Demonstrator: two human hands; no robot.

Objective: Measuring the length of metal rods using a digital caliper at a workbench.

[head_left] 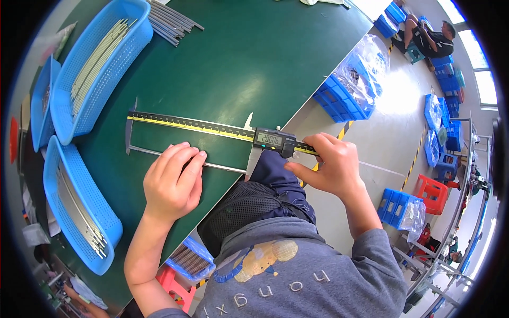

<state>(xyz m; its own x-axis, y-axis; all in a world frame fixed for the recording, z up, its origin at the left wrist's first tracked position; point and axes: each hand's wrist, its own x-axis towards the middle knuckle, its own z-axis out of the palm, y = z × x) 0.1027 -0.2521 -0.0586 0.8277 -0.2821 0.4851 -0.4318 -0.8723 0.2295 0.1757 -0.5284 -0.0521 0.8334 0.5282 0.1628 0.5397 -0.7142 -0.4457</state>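
Note:
A long digital caliper (196, 125) lies across the green table, its display unit near the table's right edge. My right hand (336, 167) grips the beam's right end, with the thumb beside the display unit. Below the beam, a thin metal rod (225, 168) spans between the two long jaws, its ends at or very near them. My left hand (172, 183) closes around the middle of this rod, its fingers covering part of it.
Blue perforated baskets (114, 79) with thin rods stand at the left of the green table (254, 63). Loose grey rods (172, 24) lie at the back. Beyond the slanting table edge are blue crates (339, 100), a red stool (430, 195) and a seated person (437, 43).

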